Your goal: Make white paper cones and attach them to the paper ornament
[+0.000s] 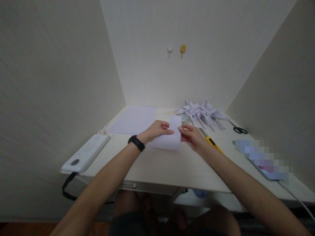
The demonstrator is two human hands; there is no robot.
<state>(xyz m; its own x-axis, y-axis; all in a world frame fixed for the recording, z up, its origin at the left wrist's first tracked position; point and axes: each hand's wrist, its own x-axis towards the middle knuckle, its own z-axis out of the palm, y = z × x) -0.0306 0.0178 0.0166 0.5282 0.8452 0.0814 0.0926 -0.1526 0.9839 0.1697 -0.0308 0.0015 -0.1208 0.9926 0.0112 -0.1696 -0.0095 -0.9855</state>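
A white sheet of paper is held between my two hands just above the table, its upper part curving up. My left hand, with a black watch on the wrist, lies over its left side, thumb pressed on the paper and fingers curled. At the right edge my right hand pinches the paper between thumb and fingers. A yellow utility knife, its blade out, lies beside my right forearm. Behind the hands, folded white paper pinwheels lie in a pile by a roll of clear tape.
Flat white paper lies at the back left. A white power bank-like device with a dark strap rests at the left edge. Black-handled scissors and a pixelated device with a cable are on the right. Walls enclose three sides.
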